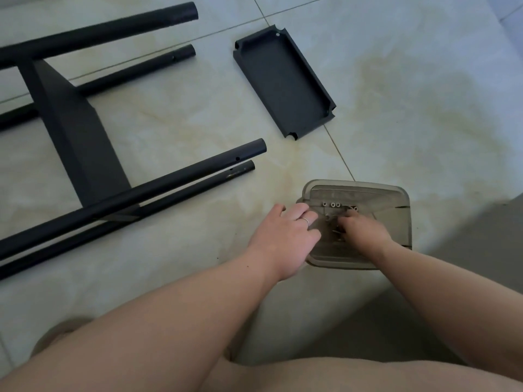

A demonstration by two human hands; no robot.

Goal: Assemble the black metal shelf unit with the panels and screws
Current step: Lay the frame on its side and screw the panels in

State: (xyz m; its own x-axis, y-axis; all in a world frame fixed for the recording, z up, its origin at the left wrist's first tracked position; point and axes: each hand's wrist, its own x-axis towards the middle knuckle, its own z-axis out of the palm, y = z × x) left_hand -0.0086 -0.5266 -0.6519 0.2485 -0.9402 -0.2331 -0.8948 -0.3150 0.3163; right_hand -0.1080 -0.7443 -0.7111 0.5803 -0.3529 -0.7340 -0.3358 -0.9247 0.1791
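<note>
Screws [333,205] in clear tray [396,222]; left hand [285,236] grips its rim; right hand [365,230] among screws, grip unclear.

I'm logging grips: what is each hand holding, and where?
Left hand holds the tray by its left rim. Right hand is among the screws; whether it pinches one cannot be told.
</note>
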